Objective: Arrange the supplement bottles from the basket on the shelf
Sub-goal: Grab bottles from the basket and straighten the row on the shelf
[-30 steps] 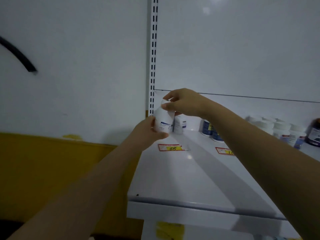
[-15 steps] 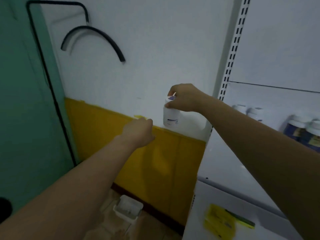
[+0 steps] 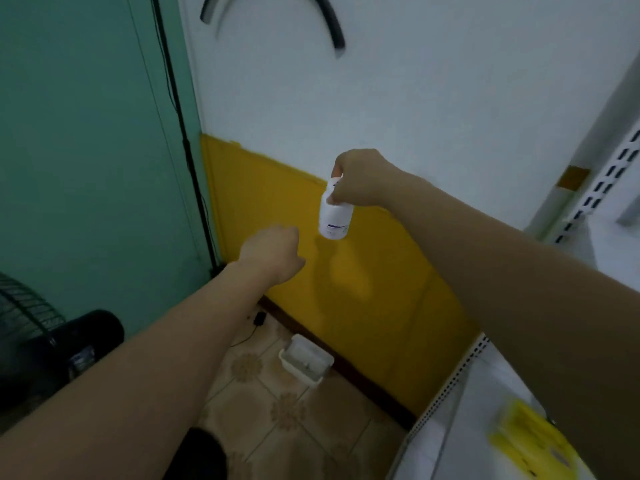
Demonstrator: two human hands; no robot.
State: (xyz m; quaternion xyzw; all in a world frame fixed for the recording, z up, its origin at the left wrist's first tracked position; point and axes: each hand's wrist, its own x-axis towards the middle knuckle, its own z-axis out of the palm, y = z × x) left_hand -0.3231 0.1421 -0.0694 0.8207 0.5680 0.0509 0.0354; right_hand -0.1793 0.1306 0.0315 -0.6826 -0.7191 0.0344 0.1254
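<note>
Lowers bottle (image 3: 334, 220) leftward, away from shelf (image 3: 467, 393); pinches its cap with right hand (image 3: 360, 180); holds left hand (image 3: 272, 252) loosely curled, empty, just left.

1. My right arm reaches forward from the lower right, forearm bare.
2. My right hand (image 3: 362, 180) is back up, its fingers (image 3: 337, 168) and thumb pinching the top of a white bottle (image 3: 334, 220) that hangs below it.
3. My left arm stretches forward from the lower left.
4. My left hand (image 3: 273, 251) sits lower, just left of the right, fingers loosely curled, holding nothing.
</note>
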